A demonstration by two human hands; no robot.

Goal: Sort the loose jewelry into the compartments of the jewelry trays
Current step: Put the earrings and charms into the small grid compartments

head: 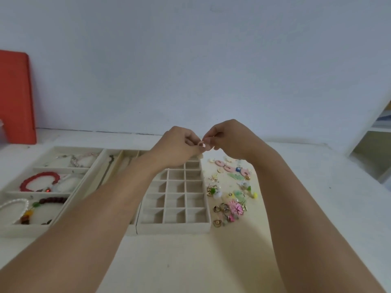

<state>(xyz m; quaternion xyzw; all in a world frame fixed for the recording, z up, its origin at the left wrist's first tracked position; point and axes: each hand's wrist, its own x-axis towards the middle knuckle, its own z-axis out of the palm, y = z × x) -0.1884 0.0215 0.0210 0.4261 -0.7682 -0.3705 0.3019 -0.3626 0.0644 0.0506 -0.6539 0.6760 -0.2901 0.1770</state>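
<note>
Pale wall behind, white table [296, 240] below, red board [15, 98] leaning at far left. Left to right along the table: bracelet tray [12, 229] at the left with three wide compartments, holding a red bead bracelet [39, 180] in the middle one and a pearl strand [14, 205] with dark beads in the nearest. Next, a tray of long narrow slots [114, 163], mostly hidden by my left forearm; contents hard to read. Then the grid tray [175, 228] of small square cells, and the visible cells look unfilled. Above its far right corner my left hand [177, 146] and right hand [228, 140] meet. Left fingers curled, pinching a small pink ring-shaped piece [202, 145]; right fingertips pinched close against the same piece or something fine attached to it, I cannot tell which. Right of the grid tray lies the loose jewelry pile [230, 191]: pink discs at the far end, gold hoops and a pink tangle nearer, green and yellow bits between. Judgement: step in hand is separating or pairing one small earring before placement; sorting of the small pieces has barely begun. Next move calls for lowering the piece into one far cell without letting it drop into a neighbouring cell.
</note>
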